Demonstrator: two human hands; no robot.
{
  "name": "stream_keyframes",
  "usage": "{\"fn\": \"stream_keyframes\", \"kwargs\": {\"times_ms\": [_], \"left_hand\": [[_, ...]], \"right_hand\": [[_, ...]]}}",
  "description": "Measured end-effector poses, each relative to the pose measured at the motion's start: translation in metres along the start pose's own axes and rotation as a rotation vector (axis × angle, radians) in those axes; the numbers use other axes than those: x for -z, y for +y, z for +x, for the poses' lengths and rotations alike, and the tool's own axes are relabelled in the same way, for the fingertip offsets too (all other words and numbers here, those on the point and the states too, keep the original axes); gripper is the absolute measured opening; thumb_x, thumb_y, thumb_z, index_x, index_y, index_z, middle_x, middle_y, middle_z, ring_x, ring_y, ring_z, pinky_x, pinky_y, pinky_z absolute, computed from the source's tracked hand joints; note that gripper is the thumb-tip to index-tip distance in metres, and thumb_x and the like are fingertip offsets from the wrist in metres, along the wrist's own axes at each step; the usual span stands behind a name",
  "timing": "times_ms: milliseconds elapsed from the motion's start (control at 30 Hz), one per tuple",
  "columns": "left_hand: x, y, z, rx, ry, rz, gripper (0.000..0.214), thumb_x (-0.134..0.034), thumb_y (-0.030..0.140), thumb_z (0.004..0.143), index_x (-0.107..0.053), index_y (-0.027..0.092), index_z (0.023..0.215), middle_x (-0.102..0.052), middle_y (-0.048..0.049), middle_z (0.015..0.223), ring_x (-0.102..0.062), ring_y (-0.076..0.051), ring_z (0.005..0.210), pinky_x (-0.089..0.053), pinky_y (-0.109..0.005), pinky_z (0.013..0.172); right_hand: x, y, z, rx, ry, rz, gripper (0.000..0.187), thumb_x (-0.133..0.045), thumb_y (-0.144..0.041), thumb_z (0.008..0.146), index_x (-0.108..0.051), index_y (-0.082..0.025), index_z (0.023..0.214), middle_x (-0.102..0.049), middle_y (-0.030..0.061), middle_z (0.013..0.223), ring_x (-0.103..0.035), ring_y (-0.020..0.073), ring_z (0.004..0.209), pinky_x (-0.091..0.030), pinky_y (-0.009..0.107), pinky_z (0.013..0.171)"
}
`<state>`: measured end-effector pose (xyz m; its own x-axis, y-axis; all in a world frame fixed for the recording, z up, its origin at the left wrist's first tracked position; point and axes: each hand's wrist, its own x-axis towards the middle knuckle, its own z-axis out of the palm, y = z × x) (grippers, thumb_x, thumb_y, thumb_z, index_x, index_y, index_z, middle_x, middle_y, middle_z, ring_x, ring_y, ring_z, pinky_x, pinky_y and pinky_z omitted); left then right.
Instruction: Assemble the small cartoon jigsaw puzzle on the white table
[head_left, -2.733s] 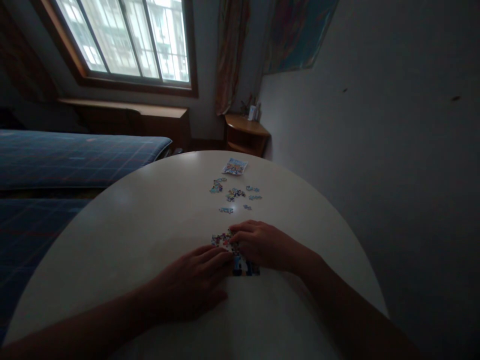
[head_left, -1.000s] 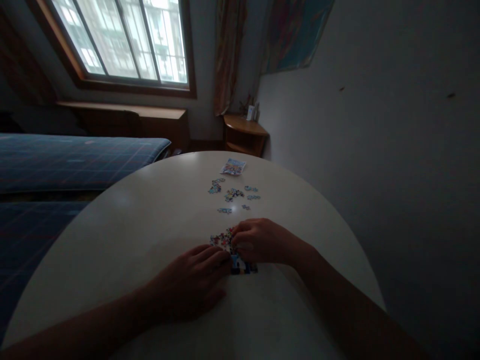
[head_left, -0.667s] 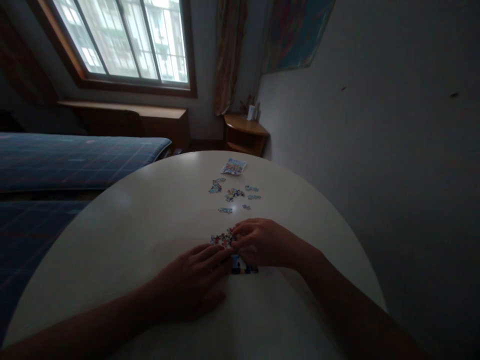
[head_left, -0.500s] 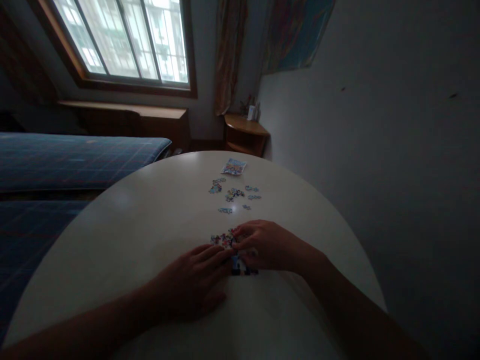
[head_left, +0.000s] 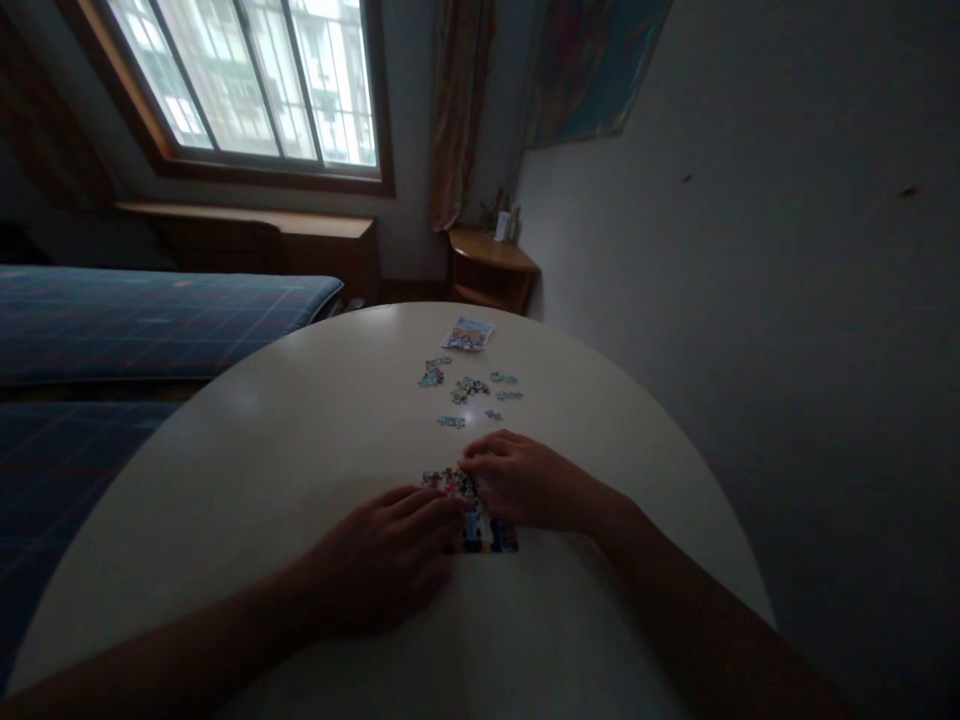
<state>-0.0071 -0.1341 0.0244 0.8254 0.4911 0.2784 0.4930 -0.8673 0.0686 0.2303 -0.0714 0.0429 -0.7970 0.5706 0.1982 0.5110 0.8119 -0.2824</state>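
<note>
A partly joined jigsaw puzzle (head_left: pixel 480 537) lies on the white round table near me, with a dark blue straight lower edge and a colourful, uneven top. My left hand (head_left: pixel 382 560) rests flat over its left side, fingers stretched out, covering part of it. At the upper right of the puzzle is my right hand (head_left: pixel 529 485), thumb and fingertips pinched together on a small puzzle piece (head_left: pixel 462 464), which is mostly hidden by the fingers. The right hand also covers some of the puzzle's right side.
Farther out on the table lie loose puzzle clusters: a larger one (head_left: pixel 470 388), one on the left (head_left: pixel 431 376) and several small ones. A picture packet (head_left: pixel 468 334) lies near the far edge. Beyond are a plaid mattress (head_left: pixel 150 320) and a corner shelf (head_left: pixel 491 250); a wall stands right.
My right hand has shifted slightly up and away from me, uncovering more of the puzzle's lower right. My left hand has barely moved.
</note>
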Motion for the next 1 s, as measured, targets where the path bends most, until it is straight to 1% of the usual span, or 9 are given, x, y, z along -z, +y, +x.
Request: {"fn": "stream_keyframes", "kwargs": {"times_ms": [133,233,333,500,633,700,833,900,1000], "left_hand": [[-0.001,-0.016,-0.003,0.067,0.039,0.026,0.035,-0.049,0.023,0.095,-0.052,0.017,0.129,-0.063,-0.0098,0.126,-0.06,-0.025,0.115,-0.052,-0.042,0.097],[-0.002,-0.03,-0.007,0.114,0.018,0.021,0.043,-0.051,0.025,0.093,-0.048,0.019,0.136,-0.057,-0.0092,0.136,-0.055,-0.026,0.124,-0.051,-0.045,0.1],[-0.006,-0.038,-0.01,0.145,-0.011,0.0,0.053,-0.054,0.03,0.092,-0.042,0.022,0.142,-0.051,-0.0084,0.144,-0.049,-0.028,0.131,-0.05,-0.048,0.102],[-0.012,-0.042,-0.011,0.135,-0.019,-0.041,0.052,-0.054,0.031,0.091,-0.043,0.022,0.141,-0.051,-0.0075,0.144,-0.048,-0.026,0.132,-0.048,-0.046,0.104],[-0.007,-0.04,-0.01,0.138,-0.01,-0.061,0.051,-0.053,0.031,0.093,-0.043,0.022,0.141,-0.05,-0.0076,0.145,-0.049,-0.026,0.131,-0.048,-0.047,0.104],[-0.003,-0.038,-0.009,0.091,-0.008,-0.087,0.049,-0.054,0.03,0.093,-0.044,0.024,0.14,-0.05,-0.0071,0.145,-0.049,-0.026,0.131,-0.048,-0.045,0.104],[0.003,-0.035,-0.006,-0.099,-0.072,-0.13,0.046,-0.058,0.028,0.09,-0.05,0.027,0.136,-0.047,-0.0061,0.148,-0.046,-0.025,0.134,-0.044,-0.043,0.109],[0.005,-0.034,-0.006,-0.134,-0.094,-0.14,0.044,-0.059,0.026,0.089,-0.053,0.027,0.132,-0.047,-0.0047,0.147,-0.044,-0.025,0.135,-0.042,-0.043,0.11],[0.005,-0.033,-0.005,-0.135,-0.095,-0.167,0.041,-0.058,0.025,0.091,-0.053,0.028,0.132,-0.051,-0.0026,0.145,-0.045,-0.022,0.134,-0.04,-0.042,0.112]], "right_hand": [[0.003,0.001,-0.002,0.001,0.0,0.054,0.037,-0.065,-0.019,0.082,-0.065,-0.018,0.12,-0.066,0.0113,0.119,-0.059,0.022,0.111,-0.047,0.039,0.1],[0.007,0.002,-0.005,-0.017,0.012,0.077,0.042,-0.068,-0.029,0.083,-0.063,-0.019,0.123,-0.065,0.0116,0.121,-0.058,0.0228,0.113,-0.046,0.041,0.1],[0.008,0.004,-0.007,-0.019,-0.001,0.098,0.049,-0.073,-0.041,0.08,-0.063,-0.021,0.125,-0.063,0.0114,0.123,-0.055,0.0239,0.116,-0.045,0.042,0.102],[0.008,0.005,-0.008,-0.024,-0.03,0.12,0.049,-0.075,-0.04,0.079,-0.064,-0.022,0.123,-0.063,0.0113,0.123,-0.054,0.0243,0.116,-0.044,0.043,0.103],[0.016,0.017,-0.014,-0.098,-0.021,0.135,0.038,-0.068,-0.037,0.086,-0.065,-0.024,0.122,-0.061,0.0097,0.125,-0.055,0.0226,0.116,-0.045,0.041,0.101],[0.022,0.026,-0.02,-0.176,-0.013,0.133,0.033,-0.065,-0.034,0.088,-0.067,-0.023,0.119,-0.062,0.0098,0.123,-0.056,0.0221,0.114,-0.046,0.04,0.101],[0.029,0.038,-0.025,-0.236,-0.057,0.176,0.034,-0.067,-0.029,0.086,-0.067,-0.022,0.119,-0.062,0.0099,0.121,-0.058,0.0212,0.111,-0.046,0.038,0.1],[0.028,0.038,-0.024,-0.235,-0.078,0.187,0.035,-0.067,-0.027,0.086,-0.067,-0.022,0.12,-0.062,0.0093,0.12,-0.059,0.0204,0.109,-0.046,0.037,0.099],[0.026,0.035,-0.021,-0.22,-0.104,0.187,0.032,-0.067,-0.025,0.086,-0.069,-0.023,0.118,-0.063,0.008,0.116,-0.061,0.0188,0.102,-0.048,0.035,0.094]]}}
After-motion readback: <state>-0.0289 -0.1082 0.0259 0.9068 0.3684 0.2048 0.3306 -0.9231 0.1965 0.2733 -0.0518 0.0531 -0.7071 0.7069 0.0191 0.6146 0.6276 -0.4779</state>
